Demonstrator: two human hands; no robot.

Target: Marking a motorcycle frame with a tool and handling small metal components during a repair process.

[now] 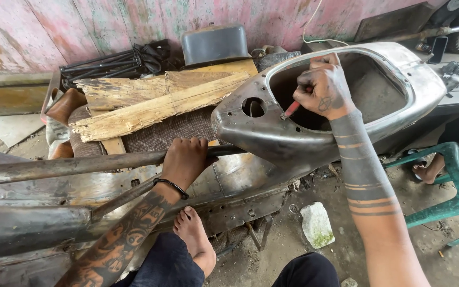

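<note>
Left hand (pixel 186 159) clenched on the steel tube (pixel 70 166), right hand (pixel 322 87) gripping a red-handled tool (pixel 292 109) at the bare scooter shell (pixel 272 135) rim; brace the tube hard, work short strokes.

Head camera looks steeply down, close over the scooter body (pixel 314 122).

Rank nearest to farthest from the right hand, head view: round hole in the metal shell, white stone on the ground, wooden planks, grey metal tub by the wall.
From the right hand:
1. Round hole, just left of it in the shell.
2. Grey metal tub, up-left by the wall.
3. White stone, below on the ground.
4. Wooden planks, far left.
Tub and stone are near to call.
</note>
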